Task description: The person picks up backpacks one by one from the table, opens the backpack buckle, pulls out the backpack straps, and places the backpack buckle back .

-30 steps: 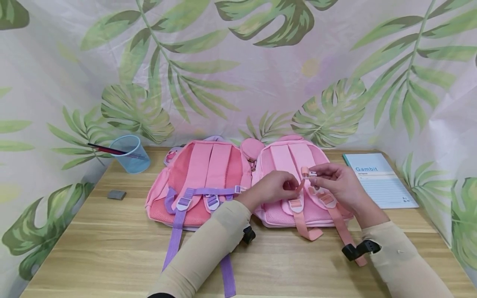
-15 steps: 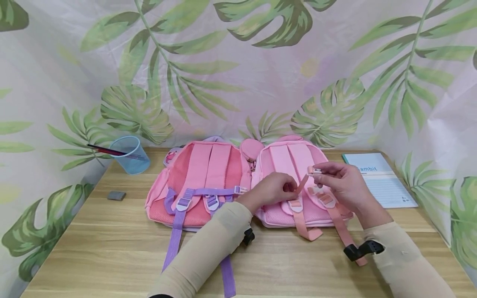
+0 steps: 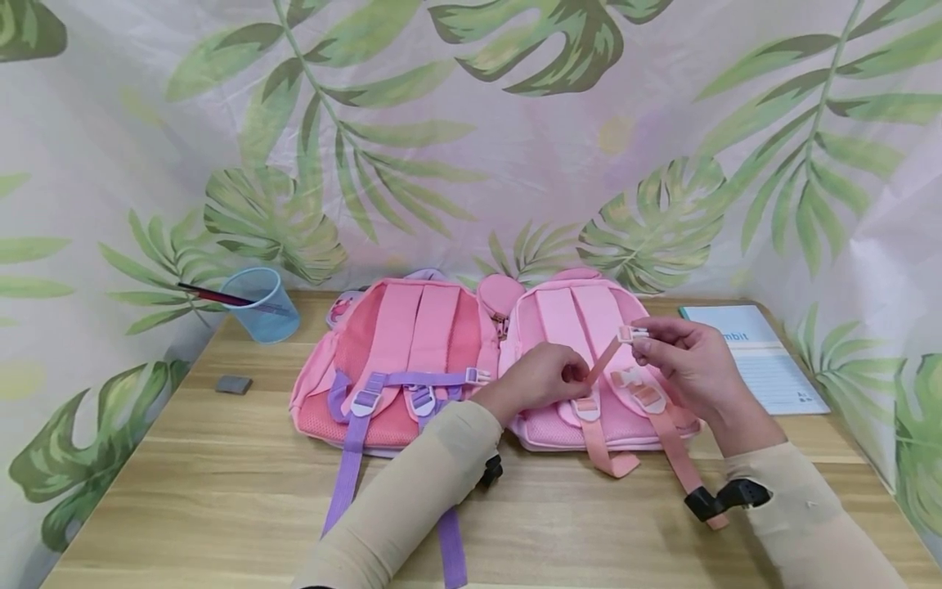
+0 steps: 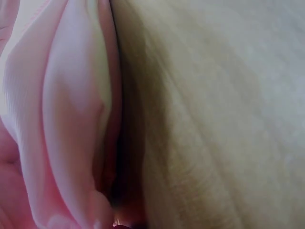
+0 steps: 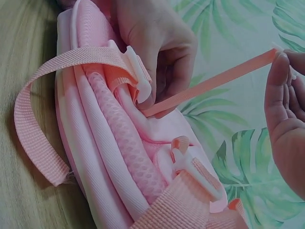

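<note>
A light pink backpack [image 3: 531,421] lies back side up on the table, its orange webbing straps and white adjusters toward me. My left hand [image 3: 543,375] pinches the base of a narrow orange chest strap [image 3: 605,360] beside one shoulder strap. At that strap's far end, my right hand [image 3: 684,360] holds a white side-release buckle [image 3: 630,334] between thumb and fingers. The right wrist view shows the orange strap [image 5: 214,88] stretched straight between both hands. Pink fabric [image 4: 71,105] and a beige sleeve [image 4: 224,114] fill the left wrist view, and the left fingers are hidden there.
To the left lies a darker pink backpack [image 3: 320,376] with purple straps, its chest strap [image 3: 423,378] running across. A blue pen cup [image 3: 274,321] and grey eraser [image 3: 234,384] are farther left. A notebook [image 3: 780,376] lies right, partly behind my right hand.
My right hand has moved slightly right with the buckle, drawing the orange strap out longer and straighter. The left hand has stayed nearly in place, still holding the strap's base.
</note>
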The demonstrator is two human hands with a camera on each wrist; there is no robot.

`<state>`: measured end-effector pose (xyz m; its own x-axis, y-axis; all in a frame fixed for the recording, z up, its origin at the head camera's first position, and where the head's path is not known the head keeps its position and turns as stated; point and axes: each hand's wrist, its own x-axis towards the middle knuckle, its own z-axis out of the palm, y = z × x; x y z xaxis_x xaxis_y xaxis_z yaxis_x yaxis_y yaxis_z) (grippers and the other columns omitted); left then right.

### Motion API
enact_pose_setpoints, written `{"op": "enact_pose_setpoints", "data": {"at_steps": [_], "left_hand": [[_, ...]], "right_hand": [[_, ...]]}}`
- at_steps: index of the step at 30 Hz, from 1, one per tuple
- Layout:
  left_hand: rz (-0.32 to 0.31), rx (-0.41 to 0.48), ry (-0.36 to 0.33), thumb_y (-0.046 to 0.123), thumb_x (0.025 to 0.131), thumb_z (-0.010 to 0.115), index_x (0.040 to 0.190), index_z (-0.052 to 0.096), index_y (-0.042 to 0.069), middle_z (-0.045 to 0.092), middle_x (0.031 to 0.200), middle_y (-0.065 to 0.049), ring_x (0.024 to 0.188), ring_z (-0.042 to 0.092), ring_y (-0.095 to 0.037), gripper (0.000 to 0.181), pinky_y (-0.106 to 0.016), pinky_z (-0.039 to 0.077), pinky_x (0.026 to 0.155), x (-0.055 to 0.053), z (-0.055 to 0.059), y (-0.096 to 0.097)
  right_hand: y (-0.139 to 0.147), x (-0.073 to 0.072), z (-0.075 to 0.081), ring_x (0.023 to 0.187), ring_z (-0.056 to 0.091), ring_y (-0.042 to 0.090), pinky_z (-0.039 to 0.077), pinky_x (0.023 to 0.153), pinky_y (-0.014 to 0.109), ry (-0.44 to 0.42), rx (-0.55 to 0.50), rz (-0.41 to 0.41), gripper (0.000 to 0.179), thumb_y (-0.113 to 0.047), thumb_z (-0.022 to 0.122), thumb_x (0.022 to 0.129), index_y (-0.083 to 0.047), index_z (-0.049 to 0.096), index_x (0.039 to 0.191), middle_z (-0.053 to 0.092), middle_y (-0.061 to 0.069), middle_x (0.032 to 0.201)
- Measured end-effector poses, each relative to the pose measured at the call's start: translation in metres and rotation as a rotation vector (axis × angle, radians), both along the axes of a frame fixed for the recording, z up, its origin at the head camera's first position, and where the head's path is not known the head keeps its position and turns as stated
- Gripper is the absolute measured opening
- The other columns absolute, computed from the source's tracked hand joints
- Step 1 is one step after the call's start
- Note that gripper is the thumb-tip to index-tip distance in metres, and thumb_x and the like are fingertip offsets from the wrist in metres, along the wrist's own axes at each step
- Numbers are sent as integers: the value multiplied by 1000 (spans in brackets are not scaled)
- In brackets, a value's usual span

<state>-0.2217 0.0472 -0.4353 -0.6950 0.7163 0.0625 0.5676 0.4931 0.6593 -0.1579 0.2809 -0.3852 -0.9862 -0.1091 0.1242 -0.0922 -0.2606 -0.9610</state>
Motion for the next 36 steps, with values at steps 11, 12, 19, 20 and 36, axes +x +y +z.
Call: {"op": "enact_pose_setpoints", "data": {"at_steps": [11, 12, 19, 20, 36], "left_hand": [[11, 13, -14, 19, 97, 83, 103, 82, 10, 76, 89, 0, 81, 61, -5, 10, -17, 51, 78, 1, -2, 0], [11, 15, -16, 19, 97, 83, 102, 82, 10, 75, 89, 0, 81, 61, -5, 10, -17, 50, 78, 1, -2, 0], [21, 33, -62, 19, 97, 83, 104, 82, 10, 76, 92, 0, 83, 62, -5, 11, -17, 51, 81, -1, -4, -1], [23, 33, -70, 19, 97, 83, 105, 81, 10, 76, 92, 0, 84, 62, -5, 12, -17, 51, 81, -1, -4, -1], [54, 37, -129, 21, 97, 83, 111, 83, 9, 78, 98, -2, 87, 62, -4, 18, -17, 51, 84, -1, -3, -2]], "right_hand": [[-5, -1, -4, 78, 78, 11, 64, 76, 23, 11, -135, -13, 35, 17, 61, 100, -8, 85, 106, 82, 4, 93], [-5, -1, -4, 78, 78, 11, 64, 76, 23, 10, -134, -15, 34, 17, 62, 100, -8, 85, 106, 82, 4, 93], [-1, 0, -1, 80, 77, 12, 64, 78, 23, 2, -92, -15, 34, 15, 62, 101, -9, 84, 108, 81, 3, 95], [0, 0, 0, 80, 77, 12, 64, 78, 23, 4, -87, -14, 34, 16, 62, 101, -9, 84, 109, 81, 3, 96], [42, 4, -10, 84, 79, 12, 64, 76, 24, 78, -45, 16, 38, 21, 59, 99, -6, 82, 114, 82, 4, 97]]}}
